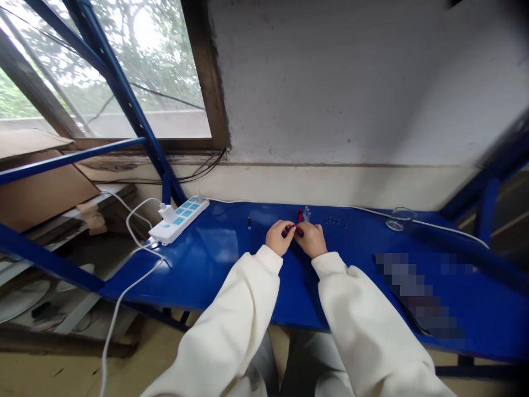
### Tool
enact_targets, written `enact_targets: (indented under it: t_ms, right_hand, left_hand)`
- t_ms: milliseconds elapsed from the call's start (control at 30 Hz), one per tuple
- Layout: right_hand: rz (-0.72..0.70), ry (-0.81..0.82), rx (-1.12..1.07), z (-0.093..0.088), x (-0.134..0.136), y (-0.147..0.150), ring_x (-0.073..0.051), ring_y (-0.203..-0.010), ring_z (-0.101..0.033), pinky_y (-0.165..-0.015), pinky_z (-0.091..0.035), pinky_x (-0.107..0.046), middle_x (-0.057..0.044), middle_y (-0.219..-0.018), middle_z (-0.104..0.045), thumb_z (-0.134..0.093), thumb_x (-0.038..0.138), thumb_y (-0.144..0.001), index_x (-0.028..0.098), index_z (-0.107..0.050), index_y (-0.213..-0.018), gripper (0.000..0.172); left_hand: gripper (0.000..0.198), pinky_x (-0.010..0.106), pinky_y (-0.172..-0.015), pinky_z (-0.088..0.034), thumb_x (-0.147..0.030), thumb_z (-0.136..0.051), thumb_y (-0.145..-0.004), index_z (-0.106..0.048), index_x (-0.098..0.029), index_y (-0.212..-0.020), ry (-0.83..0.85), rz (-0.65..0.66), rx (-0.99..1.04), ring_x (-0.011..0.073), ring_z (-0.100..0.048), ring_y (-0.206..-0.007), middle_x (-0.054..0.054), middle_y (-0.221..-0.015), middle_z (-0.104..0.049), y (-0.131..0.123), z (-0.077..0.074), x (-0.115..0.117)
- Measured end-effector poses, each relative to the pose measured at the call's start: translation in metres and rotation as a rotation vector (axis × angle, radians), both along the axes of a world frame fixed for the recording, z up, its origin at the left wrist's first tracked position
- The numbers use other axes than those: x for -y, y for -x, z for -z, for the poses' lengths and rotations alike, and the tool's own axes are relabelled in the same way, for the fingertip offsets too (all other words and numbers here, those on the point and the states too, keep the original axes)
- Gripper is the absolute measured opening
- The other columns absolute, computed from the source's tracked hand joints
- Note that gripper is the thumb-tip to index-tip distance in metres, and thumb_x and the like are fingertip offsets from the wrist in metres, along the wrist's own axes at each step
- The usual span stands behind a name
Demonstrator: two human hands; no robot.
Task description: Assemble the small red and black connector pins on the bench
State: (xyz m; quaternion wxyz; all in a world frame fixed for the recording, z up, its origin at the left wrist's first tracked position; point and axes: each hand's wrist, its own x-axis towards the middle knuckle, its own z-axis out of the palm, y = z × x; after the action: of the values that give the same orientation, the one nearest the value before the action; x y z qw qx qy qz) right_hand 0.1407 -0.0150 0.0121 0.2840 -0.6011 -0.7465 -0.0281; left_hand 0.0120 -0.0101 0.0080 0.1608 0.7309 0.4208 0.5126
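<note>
Blue table [231, 264] — left hand [279, 237] and right hand [311, 240] pinch a red-dark piece [292, 227].

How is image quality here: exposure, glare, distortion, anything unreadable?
Head view: window blown out to pale haze; soft glare on the blue tabletop beside the power strip; wide-angle blur softens the blue frame post at right; a pixelated patch hides part of the table's right; left hand and right hand are sharp, but the piece between them is too small to read.
</note>
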Motion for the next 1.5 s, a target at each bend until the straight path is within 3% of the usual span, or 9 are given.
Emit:
enact_targets:
  t_ms: [367, 600, 733, 933, 1033, 1200, 1333, 1500]
  right_hand:
    - [-0.044, -0.030, -0.017, 0.004, -0.001, 0.000, -0.014, -0.069, -0.053, -0.066, -0.024, -0.026, -0.003, -0.072, -0.060, -0.043, 0.029, -0.080, 0.017, -0.057, -0.073, 0.019]
    - [-0.077, 0.011, -0.045, 0.004, -0.001, -0.001, -0.013, -0.068, -0.053, -0.067, -0.025, -0.025, -0.001, -0.071, -0.058, -0.046, 0.027, -0.079, 0.018, -0.057, -0.075, 0.014]
    - [-0.110, 0.017, -0.076, 0.002, 0.001, 0.001, -0.014, -0.070, -0.053, -0.068, -0.026, -0.026, -0.002, -0.073, -0.059, -0.047, 0.028, -0.079, 0.018, -0.058, -0.079, 0.014]
    - [-0.165, -0.015, -0.111, 0.003, 0.002, 0.005, -0.012, -0.066, -0.053, -0.066, -0.028, -0.025, -0.001, -0.073, -0.059, -0.048, 0.028, -0.080, 0.018, -0.058, -0.091, 0.019]
    - [-0.182, -0.040, -0.109, 0.007, 0.000, 0.004, -0.011, -0.064, -0.053, -0.065, -0.029, -0.025, 0.000, -0.072, -0.058, -0.048, 0.027, -0.079, 0.018, -0.058, -0.090, 0.018]
    - [-0.179, -0.039, -0.108, 0.009, -0.002, 0.003, -0.011, -0.064, -0.053, -0.064, -0.030, -0.026, 0.000, -0.072, -0.058, -0.048, 0.026, -0.080, 0.018, -0.059, -0.089, 0.016]
    - [-0.184, -0.020, -0.115, 0.008, -0.002, 0.004, -0.011, -0.064, -0.053, -0.064, -0.031, -0.025, 0.000, -0.073, -0.059, -0.048, 0.025, -0.080, 0.018, -0.059, -0.087, 0.015]
    - [-0.178, -0.018, -0.118, 0.008, -0.002, 0.004, -0.011, -0.063, -0.053, -0.064, -0.031, -0.025, 0.000, -0.071, -0.058, -0.048, 0.025, -0.079, 0.018, -0.059, -0.088, 0.015]
  left_hand:
    - [0.014, 0.023, -0.066, -0.047, -0.023, -0.048, -0.079, -0.059, -0.018, -0.086, -0.021, -0.047, -0.065, 0.0102, -0.054, -0.068, 0.003, -0.079, -0.059, 0.002, 0.001, 0.000]
    - [0.007, 0.026, -0.068, -0.043, -0.020, -0.052, -0.075, -0.059, -0.018, -0.077, 0.017, -0.056, -0.259, 0.0117, -0.051, -0.066, 0.001, -0.073, -0.059, 0.018, -0.011, -0.002]
    - [0.007, 0.030, -0.073, -0.039, -0.022, -0.056, -0.074, -0.062, -0.019, -0.075, -0.005, 0.033, -0.507, 0.0156, -0.052, -0.076, 0.003, -0.078, -0.061, 0.034, -0.035, -0.007]
    - [0.012, 0.038, -0.081, -0.028, -0.024, -0.054, -0.077, -0.064, -0.021, -0.083, -0.072, -0.099, -0.701, 0.0218, -0.048, -0.093, 0.005, -0.091, -0.060, 0.066, -0.096, -0.034]
    - [0.011, 0.039, -0.081, -0.026, -0.025, -0.056, -0.075, -0.064, -0.020, -0.080, -0.026, -0.080, -0.891, 0.0241, -0.045, -0.096, 0.007, -0.095, -0.057, 0.076, -0.111, -0.048]
    - [0.008, 0.040, -0.079, -0.026, -0.021, -0.059, -0.071, -0.066, -0.018, -0.075, 0.066, -0.031, -1.122, 0.0256, -0.043, -0.097, 0.008, -0.093, -0.056, 0.083, -0.099, -0.060]
    - [0.008, 0.040, -0.080, -0.026, -0.019, -0.059, -0.070, -0.066, -0.018, -0.074, 0.081, -0.039, -1.164, 0.0259, -0.042, -0.097, 0.009, -0.093, -0.056, 0.089, -0.087, -0.063]
    - [0.010, 0.041, -0.081, -0.025, -0.017, -0.057, -0.070, -0.066, -0.018, -0.073, 0.078, -0.050, -1.184, 0.0252, -0.041, -0.096, 0.009, -0.092, -0.056, 0.095, -0.082, -0.067]
